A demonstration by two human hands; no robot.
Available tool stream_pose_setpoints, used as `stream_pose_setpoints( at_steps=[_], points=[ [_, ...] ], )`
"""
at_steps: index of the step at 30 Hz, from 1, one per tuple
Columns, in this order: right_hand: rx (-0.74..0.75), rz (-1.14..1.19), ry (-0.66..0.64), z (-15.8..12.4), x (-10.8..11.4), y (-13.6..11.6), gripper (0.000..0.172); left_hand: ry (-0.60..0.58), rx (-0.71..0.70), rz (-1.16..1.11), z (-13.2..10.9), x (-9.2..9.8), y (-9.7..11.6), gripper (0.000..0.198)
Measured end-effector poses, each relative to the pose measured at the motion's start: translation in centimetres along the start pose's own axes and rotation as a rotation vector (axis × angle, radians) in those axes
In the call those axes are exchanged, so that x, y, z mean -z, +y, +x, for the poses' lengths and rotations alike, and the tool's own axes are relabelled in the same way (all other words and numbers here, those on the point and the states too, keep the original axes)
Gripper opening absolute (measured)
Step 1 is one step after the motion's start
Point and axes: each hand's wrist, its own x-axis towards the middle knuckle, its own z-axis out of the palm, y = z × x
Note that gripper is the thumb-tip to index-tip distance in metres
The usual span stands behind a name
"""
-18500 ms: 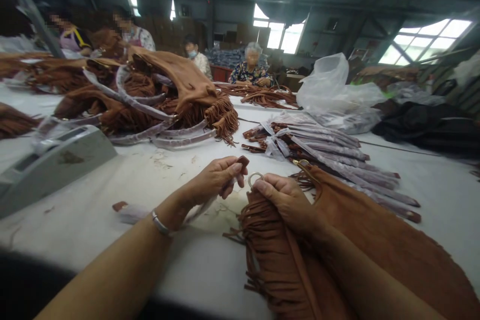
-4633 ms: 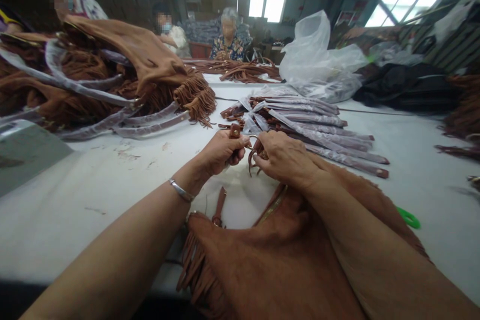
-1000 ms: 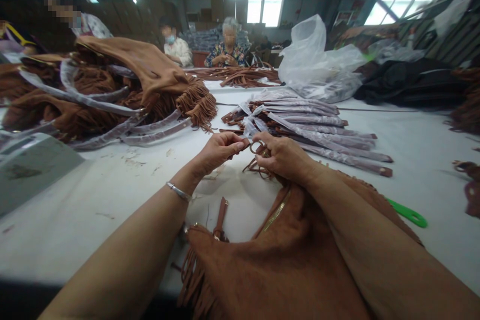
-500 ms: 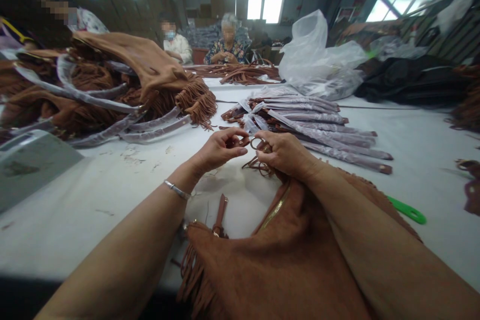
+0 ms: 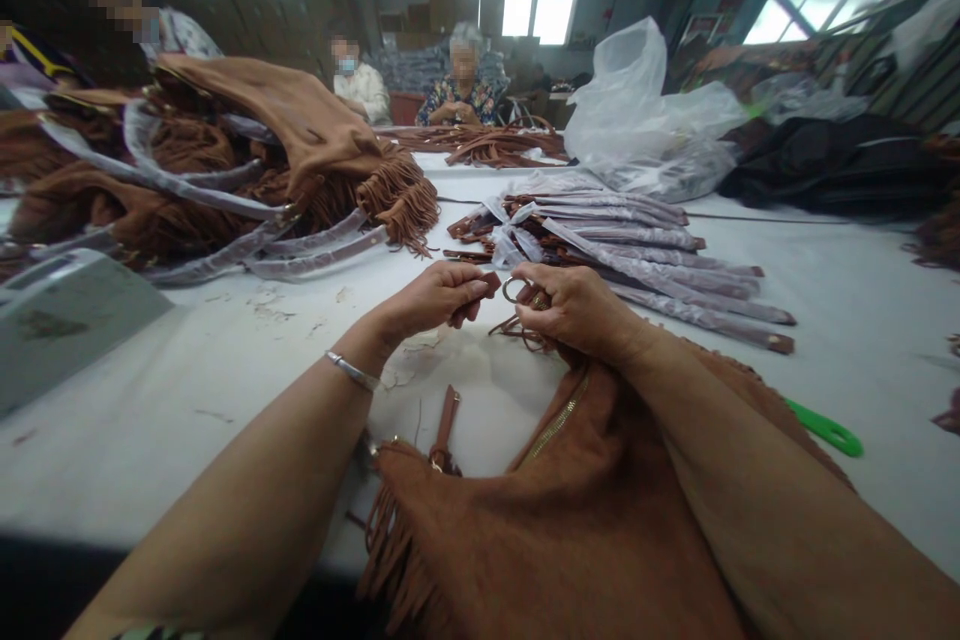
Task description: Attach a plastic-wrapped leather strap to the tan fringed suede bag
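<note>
My left hand (image 5: 442, 295) pinches a short brown strap end (image 5: 491, 284) between thumb and fingers. Just right of it, my right hand (image 5: 574, 305) is closed on a metal ring (image 5: 514, 290), whose loop sticks out toward the strap end. A small gap separates strap and ring. Below my right hand lies a brown suede-like bag (image 5: 555, 520) with fringe and a gold zipper (image 5: 556, 428). A small strap tab (image 5: 447, 420) stands up at the bag's left corner. How the ring joins the bag is hidden by my right hand.
Wrapped straps (image 5: 645, 255) lie bundled beyond my hands. Fringed bags (image 5: 300, 135) are piled at left behind a grey box (image 5: 75, 320). A green handle (image 5: 825, 428) pokes out right of the bag. Clear plastic (image 5: 637, 120) sits farther back. Several people sit or stand across the table.
My left fingers have closed more firmly around the strap end, which now points out toward the ring. My right hand keeps its hold on the ring. The view has shifted slightly.
</note>
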Motion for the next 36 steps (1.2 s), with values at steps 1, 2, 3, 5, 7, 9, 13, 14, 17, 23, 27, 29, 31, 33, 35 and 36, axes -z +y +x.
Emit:
stream_pose_setpoints(
  at_steps=[1,2,3,5,7,9,13,14,17,23,27,29,31,33,35,36],
  points=[
    [0.006,0.002,-0.004,0.0,0.0,-0.1,0.037,-0.010,0.010,-0.043,-0.1,0.2,0.1,0.027],
    [0.013,0.004,-0.008,0.0,0.0,-0.1,0.036,-0.018,0.014,-0.079,-0.2,0.3,0.1,0.028],
    [0.020,0.007,-0.015,-0.1,0.0,-0.2,0.036,-0.021,0.014,-0.110,-0.2,0.4,0.2,0.028],
    [0.033,0.017,-0.028,-0.1,0.1,-0.3,0.036,-0.024,0.007,-0.149,-0.2,0.4,0.2,0.030],
    [0.041,0.027,-0.036,-0.1,0.1,-0.4,0.036,-0.034,-0.001,-0.165,-0.2,0.4,0.2,0.031],
    [0.050,0.041,-0.038,-0.1,0.1,-0.5,0.035,-0.044,-0.008,-0.172,-0.1,0.3,0.1,0.032],
    [0.063,0.077,-0.042,-0.1,0.2,-0.6,0.033,-0.057,-0.010,-0.153,0.0,0.5,-0.1,0.031],
    [0.065,0.088,-0.042,-0.1,0.2,-0.6,0.033,-0.063,-0.006,-0.146,0.0,0.6,-0.1,0.031],
    [0.087,0.122,-0.037,-0.1,0.1,-0.5,0.033,-0.102,0.014,-0.139,-0.1,1.1,0.0,0.031],
    [0.098,0.190,-0.074,-0.1,-0.1,-0.6,0.033,-0.182,0.066,-0.150,-0.5,1.7,0.6,0.031],
    [0.091,0.189,-0.071,-0.1,-0.4,-0.7,0.030,-0.195,0.092,-0.154,-0.5,1.9,0.7,0.029],
    [0.082,0.185,-0.071,-0.1,-0.6,-0.7,0.030,-0.205,0.098,-0.162,-0.4,2.0,0.5,0.028],
    [0.073,0.188,-0.076,-0.1,-0.8,-0.8,0.029,-0.218,0.112,-0.147,-0.3,2.1,0.4,0.029],
    [0.065,0.187,-0.079,-0.1,-1.1,-0.8,0.029,-0.225,0.128,-0.118,-0.3,2.3,0.3,0.030],
    [0.054,0.182,-0.078,-0.1,-1.3,-0.8,0.030,-0.230,0.135,-0.103,-0.3,2.4,0.4,0.031],
    [0.051,0.180,-0.076,0.0,-1.3,-0.8,0.031,-0.234,0.137,-0.102,-0.2,2.4,0.4,0.031]
  ],
)
